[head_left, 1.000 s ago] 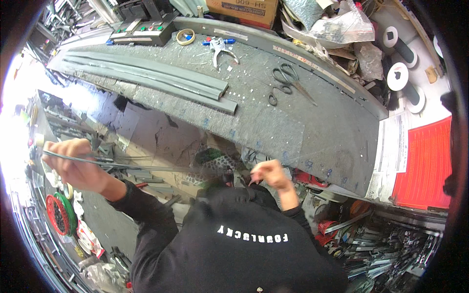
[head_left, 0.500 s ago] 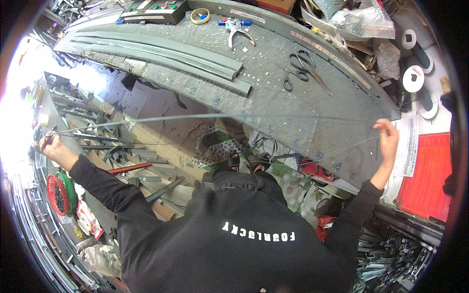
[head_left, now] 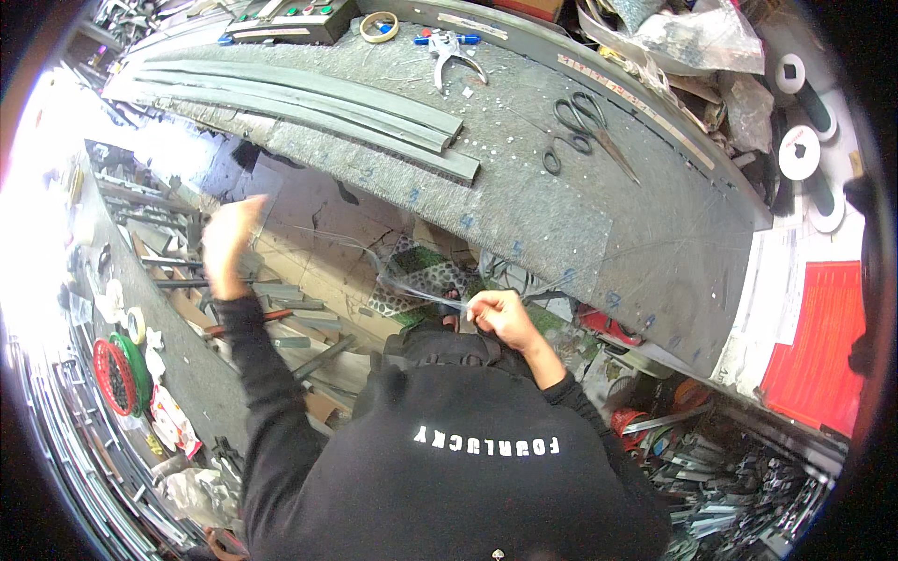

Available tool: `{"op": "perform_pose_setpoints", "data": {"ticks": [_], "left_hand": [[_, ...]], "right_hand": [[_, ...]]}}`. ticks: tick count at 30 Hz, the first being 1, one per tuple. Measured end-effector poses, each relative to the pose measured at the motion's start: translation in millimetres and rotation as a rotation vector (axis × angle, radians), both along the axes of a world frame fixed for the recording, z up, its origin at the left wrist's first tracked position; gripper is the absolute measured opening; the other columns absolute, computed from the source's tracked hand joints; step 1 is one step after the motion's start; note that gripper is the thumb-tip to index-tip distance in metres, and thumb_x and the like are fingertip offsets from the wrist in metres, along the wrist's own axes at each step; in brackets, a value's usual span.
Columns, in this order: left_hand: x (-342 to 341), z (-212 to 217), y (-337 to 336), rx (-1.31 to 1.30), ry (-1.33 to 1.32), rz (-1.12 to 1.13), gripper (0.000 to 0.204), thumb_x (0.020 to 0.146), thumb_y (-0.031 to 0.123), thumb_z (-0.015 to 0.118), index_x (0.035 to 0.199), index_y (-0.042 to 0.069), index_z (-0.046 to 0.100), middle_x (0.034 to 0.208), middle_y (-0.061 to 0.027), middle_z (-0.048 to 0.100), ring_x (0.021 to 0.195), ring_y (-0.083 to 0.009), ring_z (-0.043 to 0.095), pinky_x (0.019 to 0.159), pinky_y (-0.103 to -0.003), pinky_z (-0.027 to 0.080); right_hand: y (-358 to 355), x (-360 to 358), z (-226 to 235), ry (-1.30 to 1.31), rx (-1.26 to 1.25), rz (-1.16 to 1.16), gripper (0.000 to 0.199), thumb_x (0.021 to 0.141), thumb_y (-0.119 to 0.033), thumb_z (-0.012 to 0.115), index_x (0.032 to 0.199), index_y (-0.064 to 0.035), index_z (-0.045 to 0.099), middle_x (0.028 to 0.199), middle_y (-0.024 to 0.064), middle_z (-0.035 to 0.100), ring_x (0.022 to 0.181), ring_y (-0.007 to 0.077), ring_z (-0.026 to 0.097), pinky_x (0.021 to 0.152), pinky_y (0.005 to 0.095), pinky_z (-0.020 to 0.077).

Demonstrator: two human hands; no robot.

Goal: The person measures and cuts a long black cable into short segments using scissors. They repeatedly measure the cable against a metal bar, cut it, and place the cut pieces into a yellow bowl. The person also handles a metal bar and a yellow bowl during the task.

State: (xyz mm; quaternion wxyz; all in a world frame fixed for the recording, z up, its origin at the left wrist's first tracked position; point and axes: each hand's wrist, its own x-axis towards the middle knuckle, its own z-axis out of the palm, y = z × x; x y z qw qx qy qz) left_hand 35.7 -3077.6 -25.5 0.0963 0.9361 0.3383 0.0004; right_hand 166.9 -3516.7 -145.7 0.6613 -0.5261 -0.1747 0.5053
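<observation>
Near the middle of my body, my right hand (head_left: 505,320) is closed on a thin, pale see-through strand (head_left: 423,293). Loose, blurred lengths of it trail from the fingers up and left, over the gap in front of the bench. My left hand (head_left: 231,245) is raised at the left, above a stack of cut profiles, and motion smears its fingers. Whether the strand reaches that hand cannot be made out. On the grey bench (head_left: 561,220) lie dark-handled scissors (head_left: 599,136), pale-handled pliers (head_left: 451,62) and several long grey strips (head_left: 318,107).
A roll of tape (head_left: 379,27) and a control box (head_left: 290,21) sit at the back of the bench. White spools (head_left: 798,152) and a red sheet (head_left: 814,346) are at the right. Red (head_left: 114,376) and green baskets stand at the left, near long metal profiles (head_left: 65,449).
My hands were spread wide with the strand stretched between them. My right hand has come in leftward to my middle, my left hand has moved inward and up, and the strand hangs slack.
</observation>
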Motion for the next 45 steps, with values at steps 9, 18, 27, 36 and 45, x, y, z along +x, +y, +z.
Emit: {"op": "perform_pose_setpoints", "data": {"ticks": [9,18,27,36,45], "left_hand": [[109.2,-48.5,-244.3,-1.090,-0.050,-0.896,0.034,0.095,0.033,0.048,0.094,0.003,0.064,0.076,-0.0062,0.066,0.058,-0.0180,0.058,0.058,-0.032,0.047],[54.6,-13.0,-111.5,-1.659,-1.484,-0.314,0.020,0.098,0.028,0.051,0.089,0.011,0.051,0.055,0.0085,0.036,0.045,-0.0040,0.035,0.049,-0.026,0.034],[-42.0,82.9,-3.8,-1.672,-1.837,-0.804,0.018,0.098,0.022,0.046,0.083,0.015,0.054,0.060,0.0066,0.049,0.050,-0.0059,0.044,0.059,-0.025,0.039],[-122.5,61.9,106.4,-0.996,-2.117,-0.174,0.027,0.093,0.017,0.046,0.068,0.014,0.056,0.045,0.0056,0.043,0.037,-0.0091,0.033,0.045,-0.022,0.033],[-184.9,6.3,228.5,-0.815,-2.305,0.392,0.033,0.083,0.021,0.051,0.050,0.020,0.044,0.042,0.0079,0.041,0.035,-0.0077,0.033,0.043,-0.025,0.034]], "right_hand": [[-47.7,73.5,79.1,-0.490,-0.286,0.091,0.021,0.094,-0.018,0.056,0.086,-0.0016,0.068,0.079,0.0009,0.066,0.076,0.0079,0.058,0.072,0.0266,0.0472],[-171.3,144.7,137.5,-0.753,-0.301,-0.346,0.020,0.090,-0.019,0.063,0.084,0.0008,0.066,0.075,0.0025,0.065,0.073,0.0104,0.059,0.071,0.0264,0.0466],[-29.7,9.1,19.9,-0.171,0.031,0.193,0.015,0.092,-0.011,0.058,0.085,-0.0005,0.065,0.082,0.0016,0.066,0.082,0.0097,0.059,0.077,0.0259,0.0467],[-181.5,146.5,101.2,-0.784,-0.471,-0.249,0.013,0.085,-0.003,0.055,0.087,0.0002,0.067,0.079,0.0046,0.068,0.076,0.0116,0.062,0.072,0.0273,0.0490],[-276.6,199.2,146.9,-1.045,-0.529,-0.577,0.026,0.090,-0.026,0.064,0.081,-0.0019,0.064,0.071,-0.0030,0.059,0.066,0.0058,0.050,0.061,0.0216,0.0393]]}}
